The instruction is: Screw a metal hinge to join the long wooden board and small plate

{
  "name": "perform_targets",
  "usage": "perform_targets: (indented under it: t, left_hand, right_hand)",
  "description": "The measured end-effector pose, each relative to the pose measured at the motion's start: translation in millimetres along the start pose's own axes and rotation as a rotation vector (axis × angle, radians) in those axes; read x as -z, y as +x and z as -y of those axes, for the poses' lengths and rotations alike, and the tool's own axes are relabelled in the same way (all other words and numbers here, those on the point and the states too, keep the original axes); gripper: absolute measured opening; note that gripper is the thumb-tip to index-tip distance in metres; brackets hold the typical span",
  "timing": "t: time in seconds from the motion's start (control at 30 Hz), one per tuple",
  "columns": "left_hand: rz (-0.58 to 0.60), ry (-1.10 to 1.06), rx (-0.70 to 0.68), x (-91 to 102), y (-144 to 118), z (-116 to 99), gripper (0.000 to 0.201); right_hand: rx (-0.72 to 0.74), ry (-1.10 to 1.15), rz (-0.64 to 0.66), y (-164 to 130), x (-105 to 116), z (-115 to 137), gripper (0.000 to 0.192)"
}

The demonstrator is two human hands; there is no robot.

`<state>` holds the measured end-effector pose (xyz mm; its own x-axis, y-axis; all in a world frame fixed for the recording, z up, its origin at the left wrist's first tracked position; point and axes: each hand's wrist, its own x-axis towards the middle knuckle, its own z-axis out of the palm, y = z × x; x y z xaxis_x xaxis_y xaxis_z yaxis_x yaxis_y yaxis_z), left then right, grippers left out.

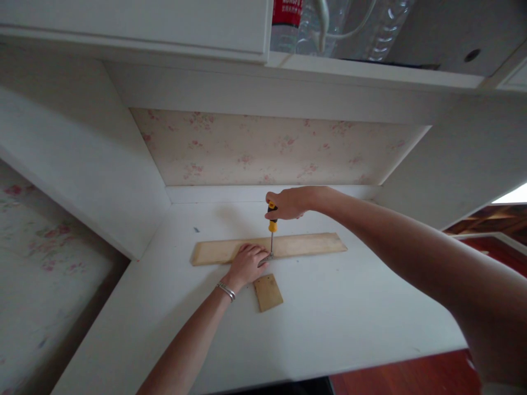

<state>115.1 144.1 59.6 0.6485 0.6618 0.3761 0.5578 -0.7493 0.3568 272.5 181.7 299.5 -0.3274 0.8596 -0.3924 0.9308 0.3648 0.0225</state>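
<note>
Screwdriver (272,233): upright, yellow and black handle on top, thin shaft pointing down; its tip meets the near edge of the plank, about midway along it.
Right hand (288,203): fingers curled shut over the top of the handle, arm reaching in from the right.
Bracket (265,258): a small metal piece at the tip, too small to tell its shape for sure; it seems to lie on the plank's near edge.
Left hand (247,264): laid palm down on the plank, fingers spread flat and pressing, fingertips touching the metal piece; it grips nothing. A bracelet (226,291) sits on the wrist.
Plank (308,244): long, pale wood, lying flat across the desk, left to right, with slanted ends.
Block (268,292): small square of wood, flat on the desk just in front of the plank, beside the left wrist, apart from the plank.
Desk (349,312): white, in an alcove with a floral back panel (267,148).
Shelf (370,68): overhead, holding clear bottles (296,24).
</note>
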Motion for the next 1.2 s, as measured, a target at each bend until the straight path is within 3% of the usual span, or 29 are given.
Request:
perform_targets:
  t: [0.1,0.27,0.37,0.43,0.53,0.67,0.83,0.93,1.1,1.2]
  left_hand:
    - [0.005,-0.003,0.016,-2.0,-1,1,0.029]
    - [0.011,-0.006,0.038,-4.9,-3,3,0.029]
    - [0.005,-0.008,0.034,-4.6,-3,3,0.032]
    - [0.001,-0.004,0.035,-4.1,-3,2,0.033]
    - [-0.007,0.013,0.038,-4.6,-3,-2,0.034]
    - [-0.040,0.030,0.051,-8.2,-5,-6,0.034]
    - [-0.060,0.009,0.057,-10.7,-6,-5,0.031]
    - [-0.053,-0.003,0.062,-9.7,-5,-4,0.031]
    - [-0.020,-0.029,0.080,-6.5,-4,-1,0.034]
    - [0.015,-0.039,0.084,-4.4,-3,0,0.035]
  right_hand:
    - [0.025,0.005,0.044,3,0,-3,0.044]
    - [-0.045,-0.147,-0.009,4,2,-6,0.052]
    - [0.030,-0.056,0.065,0,3,-6,0.048]
    - [-0.017,-0.077,0.099,-3,4,-5,0.050]
    - [-0.051,-0.132,0.009,-4,2,-7,0.058]
    - [0.119,-0.106,-0.038,-3,-1,-10,0.050]
    - [0.003,-0.217,-0.103,-3,0,-6,0.058]
    - [0.072,-0.159,-0.069,-3,2,-3,0.050]
    - [-0.022,-0.183,-0.028,0,0,-4,0.056]
    - [0.086,-0.086,0.080,2,-1,-7,0.055]
